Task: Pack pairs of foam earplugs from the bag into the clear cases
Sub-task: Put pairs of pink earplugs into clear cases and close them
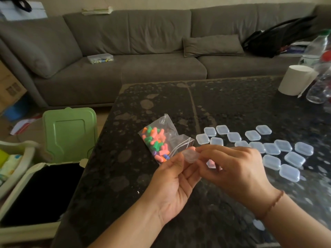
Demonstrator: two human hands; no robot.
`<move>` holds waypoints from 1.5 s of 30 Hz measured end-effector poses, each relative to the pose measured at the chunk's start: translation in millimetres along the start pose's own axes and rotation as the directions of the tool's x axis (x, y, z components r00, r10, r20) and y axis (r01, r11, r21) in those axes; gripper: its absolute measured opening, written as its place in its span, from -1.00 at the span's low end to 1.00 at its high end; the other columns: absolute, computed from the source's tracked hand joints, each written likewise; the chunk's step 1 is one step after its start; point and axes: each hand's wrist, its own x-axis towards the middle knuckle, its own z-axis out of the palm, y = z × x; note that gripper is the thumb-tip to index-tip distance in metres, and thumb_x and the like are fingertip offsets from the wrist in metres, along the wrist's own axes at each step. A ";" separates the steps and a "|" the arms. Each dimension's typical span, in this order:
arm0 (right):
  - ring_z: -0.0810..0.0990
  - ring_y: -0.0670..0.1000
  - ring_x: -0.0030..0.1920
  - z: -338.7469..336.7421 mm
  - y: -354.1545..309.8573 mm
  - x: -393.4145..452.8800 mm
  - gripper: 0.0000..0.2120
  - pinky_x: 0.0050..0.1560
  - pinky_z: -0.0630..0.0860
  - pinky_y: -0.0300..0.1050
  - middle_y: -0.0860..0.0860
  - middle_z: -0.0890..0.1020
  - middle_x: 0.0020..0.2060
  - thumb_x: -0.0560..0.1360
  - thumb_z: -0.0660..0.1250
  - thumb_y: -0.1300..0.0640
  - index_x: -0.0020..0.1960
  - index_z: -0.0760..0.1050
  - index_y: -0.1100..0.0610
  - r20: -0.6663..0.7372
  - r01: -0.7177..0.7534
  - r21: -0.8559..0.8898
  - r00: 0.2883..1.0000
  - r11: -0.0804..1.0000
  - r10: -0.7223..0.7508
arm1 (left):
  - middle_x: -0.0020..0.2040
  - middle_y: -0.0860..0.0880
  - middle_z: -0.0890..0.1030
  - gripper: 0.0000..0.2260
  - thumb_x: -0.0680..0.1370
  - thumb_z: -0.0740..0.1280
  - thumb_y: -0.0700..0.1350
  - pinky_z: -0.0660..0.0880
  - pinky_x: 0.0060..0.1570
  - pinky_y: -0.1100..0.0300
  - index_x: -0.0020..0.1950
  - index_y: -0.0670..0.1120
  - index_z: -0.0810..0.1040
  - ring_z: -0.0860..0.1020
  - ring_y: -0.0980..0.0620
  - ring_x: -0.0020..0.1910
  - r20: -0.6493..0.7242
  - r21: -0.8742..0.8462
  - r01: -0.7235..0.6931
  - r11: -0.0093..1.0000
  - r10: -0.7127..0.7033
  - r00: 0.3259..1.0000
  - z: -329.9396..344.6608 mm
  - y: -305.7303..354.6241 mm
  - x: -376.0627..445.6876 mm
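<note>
A clear zip bag (162, 140) full of orange, green, pink and purple foam earplugs lies on the dark table (161, 97). Just in front of it both hands hold one small clear case (190, 155) above the table. My left hand (174, 179) pinches its left side, my right hand (232, 167) pinches its right side. A pink earplug (211, 162) shows under my right fingers; whether it is held or lies on the table I cannot tell. Several shut clear cases (272, 148) lie scattered to the right.
A white roll (296, 79) and clear bottles (320, 86) stand at the table's far right. A bin with an open green lid (69, 135) stands left of the table. A grey sofa (125, 51) runs behind. One more case (258, 224) lies near my right wrist.
</note>
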 end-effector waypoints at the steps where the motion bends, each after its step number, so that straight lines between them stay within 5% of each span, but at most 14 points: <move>1: 0.57 -0.07 -0.48 0.1 -0.5 0.2 -0.93 -0.52 0.46 -0.23 -0.15 0.72 -0.17 0.36 0.49 0.10 -0.28 0.66 0.08 -0.012 0.014 -0.009 1.000 1.000 -0.014 | -0.01 -0.25 0.71 -0.78 0.38 0.32 -0.18 0.68 -0.14 0.11 -0.19 -0.22 0.75 0.73 -0.09 -0.12 0.001 -0.005 -0.003 1.000 0.003 1.000 -0.1 -0.2 -0.2; 10: 0.59 -0.04 -0.45 7.5 -0.6 -3.2 -0.93 -0.51 0.48 -0.17 -0.12 0.72 -0.22 0.39 0.48 0.11 -0.25 0.65 0.08 -0.004 0.009 -0.010 1.000 1.000 -0.009 | 0.01 -0.25 0.71 -0.74 0.45 0.28 -0.15 0.68 -0.08 0.08 -0.13 -0.22 0.74 0.72 -0.09 -0.09 -0.037 0.050 -0.002 0.999 0.004 0.999 -5.2 -0.9 1.8; 14: 0.66 -0.10 -0.26 2.0 0.7 -4.5 -0.84 -0.48 0.52 -0.16 -0.16 0.69 -0.07 0.41 0.43 -0.04 -0.13 0.62 0.04 0.104 -0.069 0.026 0.992 0.997 0.066 | 0.11 -0.16 0.70 -0.68 0.46 0.32 -0.16 0.62 0.07 0.01 0.19 -0.14 0.62 0.69 -0.07 0.08 -0.044 0.226 -0.049 0.973 0.061 0.997 -0.6 2.7 -0.9; 18: 0.68 -0.03 -0.14 3.0 0.4 -4.2 -0.74 -0.40 0.58 -0.12 -0.10 0.69 0.00 0.47 0.41 -0.08 0.05 0.61 0.06 0.089 -0.075 -0.008 0.993 0.997 0.076 | 0.15 -0.08 0.69 -0.63 0.41 0.42 -0.19 0.60 0.12 0.02 0.22 -0.10 0.58 0.65 -0.09 0.19 -0.027 0.371 -0.141 0.918 0.162 0.986 1.7 4.8 -2.3; 23: 0.64 -0.02 -0.02 4.9 -1.6 -4.9 -0.76 -0.14 0.60 -0.07 -0.09 0.68 0.02 0.49 0.42 0.06 0.13 0.63 0.10 0.000 -0.188 0.263 0.981 0.946 0.195 | 0.25 -0.23 0.62 -0.64 0.56 0.35 -0.04 0.60 0.11 0.06 0.31 -0.15 0.56 0.63 -0.15 0.21 0.047 0.162 -0.107 0.981 0.101 0.994 -3.9 8.7 -3.3; 27: 0.57 -0.05 0.14 5.7 -4.6 -4.7 -0.75 0.00 0.57 -0.13 -0.10 0.62 0.16 0.50 0.39 0.06 0.15 0.61 0.09 0.017 -0.225 0.389 0.971 0.894 0.237 | 0.19 -0.25 0.65 -0.66 0.62 0.22 0.03 0.60 0.11 0.04 0.18 -0.13 0.68 0.66 -0.14 0.15 0.082 0.106 -0.046 0.993 0.038 0.996 -6.6 2.8 -4.6; 30: 0.61 -0.08 0.09 3.3 -7.4 -6.1 -0.71 -0.06 0.59 -0.15 -0.09 0.62 0.12 0.47 0.41 0.06 0.15 0.57 0.12 -0.017 -0.234 0.384 0.965 0.893 0.261 | 0.11 -0.22 0.68 -0.73 0.57 0.31 -0.03 0.62 0.05 0.09 0.12 -0.14 0.70 0.68 -0.09 0.07 0.082 0.134 -0.102 0.986 0.091 0.992 -8.9 3.5 -2.3; 33: 0.66 -0.10 -0.04 3.7 -10.0 -8.0 -0.88 -0.18 0.60 -0.14 -0.08 0.67 0.02 0.45 0.43 0.12 -0.07 0.60 0.16 -0.055 -0.195 0.312 0.973 0.930 0.222 | 0.11 -0.20 0.67 -0.70 0.46 0.47 -0.03 0.62 0.06 0.11 0.14 -0.13 0.69 0.67 -0.07 0.07 0.110 0.159 -0.119 0.980 0.102 0.989 -11.1 5.7 0.5; 45: 0.67 -0.13 -0.22 2.0 -4.0 -6.4 -0.88 -0.31 0.62 -0.21 -0.09 0.71 -0.08 0.42 0.45 0.06 -0.19 0.63 0.12 -0.041 -0.122 0.139 0.991 0.983 0.129 | 0.11 -0.20 0.67 -0.63 0.35 0.55 -0.07 0.62 0.01 0.13 0.12 -0.14 0.68 0.67 -0.08 0.07 0.129 0.159 -0.142 0.977 0.122 0.984 -14.0 1.0 5.2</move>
